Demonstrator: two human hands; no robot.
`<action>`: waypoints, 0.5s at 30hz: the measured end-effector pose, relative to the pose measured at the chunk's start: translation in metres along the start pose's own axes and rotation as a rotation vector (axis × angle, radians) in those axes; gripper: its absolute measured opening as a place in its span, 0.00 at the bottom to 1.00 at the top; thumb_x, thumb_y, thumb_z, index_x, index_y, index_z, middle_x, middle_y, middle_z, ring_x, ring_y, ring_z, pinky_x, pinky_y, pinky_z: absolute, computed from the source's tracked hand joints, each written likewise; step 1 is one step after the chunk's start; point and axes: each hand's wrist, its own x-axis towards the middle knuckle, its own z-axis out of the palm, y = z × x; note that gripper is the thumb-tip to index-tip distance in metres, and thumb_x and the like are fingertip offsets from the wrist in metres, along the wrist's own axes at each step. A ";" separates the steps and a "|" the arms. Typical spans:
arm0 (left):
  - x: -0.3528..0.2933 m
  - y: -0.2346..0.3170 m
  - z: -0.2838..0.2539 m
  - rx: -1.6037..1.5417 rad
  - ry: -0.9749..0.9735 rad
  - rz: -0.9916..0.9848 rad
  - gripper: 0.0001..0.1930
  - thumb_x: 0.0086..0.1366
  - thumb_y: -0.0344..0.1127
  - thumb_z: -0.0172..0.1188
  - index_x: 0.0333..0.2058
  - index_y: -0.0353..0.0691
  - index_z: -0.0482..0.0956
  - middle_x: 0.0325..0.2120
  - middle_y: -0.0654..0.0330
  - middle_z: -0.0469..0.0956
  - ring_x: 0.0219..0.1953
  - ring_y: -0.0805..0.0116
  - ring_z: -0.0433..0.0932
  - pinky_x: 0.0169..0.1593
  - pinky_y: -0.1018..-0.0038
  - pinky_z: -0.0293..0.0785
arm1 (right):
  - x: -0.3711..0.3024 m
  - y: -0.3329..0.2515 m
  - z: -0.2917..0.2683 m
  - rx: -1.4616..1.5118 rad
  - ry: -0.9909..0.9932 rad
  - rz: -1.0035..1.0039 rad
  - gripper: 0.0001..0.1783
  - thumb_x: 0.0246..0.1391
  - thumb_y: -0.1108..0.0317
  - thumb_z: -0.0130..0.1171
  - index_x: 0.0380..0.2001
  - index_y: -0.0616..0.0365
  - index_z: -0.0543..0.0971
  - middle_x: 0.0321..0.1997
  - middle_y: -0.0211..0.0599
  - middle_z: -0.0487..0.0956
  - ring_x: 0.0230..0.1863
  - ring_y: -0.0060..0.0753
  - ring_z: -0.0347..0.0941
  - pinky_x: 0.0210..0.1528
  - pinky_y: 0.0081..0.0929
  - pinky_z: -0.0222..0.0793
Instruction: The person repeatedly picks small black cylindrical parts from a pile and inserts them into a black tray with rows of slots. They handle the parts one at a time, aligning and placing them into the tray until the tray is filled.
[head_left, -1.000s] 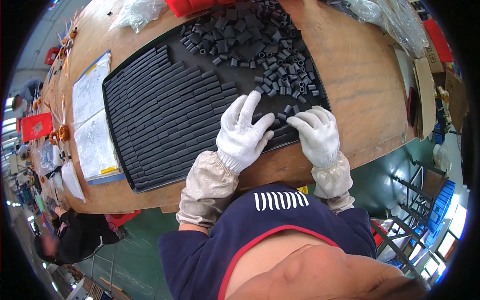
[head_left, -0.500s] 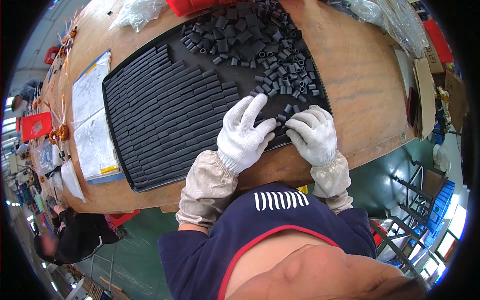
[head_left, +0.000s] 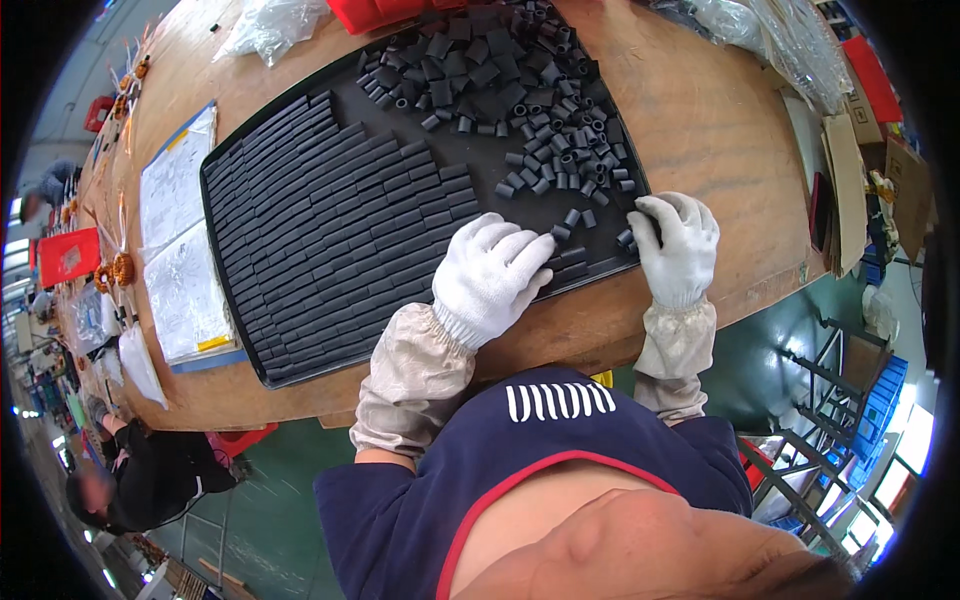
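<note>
A black tray [head_left: 270, 372] holds short black tubes. On its left side the tubes lie in long, close rows [head_left: 340, 235]; toward the far right they sit in a loose heap [head_left: 480, 60]. My white-gloved left hand [head_left: 490, 275] rests over the near right ends of the rows, fingers slightly spread and partly hiding the tubes under it. At the tray's right edge is my gloved right hand [head_left: 682, 250], its thumb and forefinger apart beside a couple of loose tubes [head_left: 627, 240]. A few more single tubes [head_left: 571, 218] lie between the hands.
The tray stands on a wooden table [head_left: 720, 130]. Left of it are papers on a blue board [head_left: 185, 240]; a plastic bag [head_left: 268, 32] and a red bin [head_left: 375, 12] are beyond. Cardboard [head_left: 845, 190] stands at the right. Another person [head_left: 160, 475] is at the lower left.
My right hand has moved right, from beside my left hand to the tray's right edge. My left hand has drawn its fingers back slightly, lower over the rows.
</note>
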 end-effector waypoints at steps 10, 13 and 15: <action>-0.001 0.001 0.000 -0.025 0.020 -0.016 0.23 0.54 0.35 0.74 0.50 0.48 0.83 0.45 0.63 0.84 0.50 0.54 0.80 0.58 0.58 0.75 | 0.001 0.004 0.021 -0.103 -0.051 0.005 0.17 0.45 0.58 0.77 0.39 0.49 0.86 0.53 0.35 0.81 0.59 0.48 0.74 0.62 0.48 0.65; -0.002 0.002 0.001 -0.023 0.034 -0.023 0.22 0.54 0.34 0.74 0.50 0.48 0.83 0.45 0.63 0.84 0.51 0.53 0.80 0.58 0.58 0.75 | 0.003 0.002 0.017 -0.111 -0.088 0.028 0.16 0.46 0.59 0.76 0.39 0.49 0.85 0.53 0.35 0.80 0.60 0.49 0.73 0.62 0.49 0.65; -0.004 0.001 0.002 -0.016 0.036 -0.019 0.22 0.55 0.34 0.74 0.50 0.48 0.83 0.45 0.63 0.84 0.51 0.53 0.80 0.58 0.58 0.74 | 0.008 -0.001 0.018 -0.131 -0.125 0.046 0.16 0.46 0.59 0.76 0.39 0.48 0.85 0.53 0.35 0.80 0.60 0.49 0.73 0.62 0.49 0.65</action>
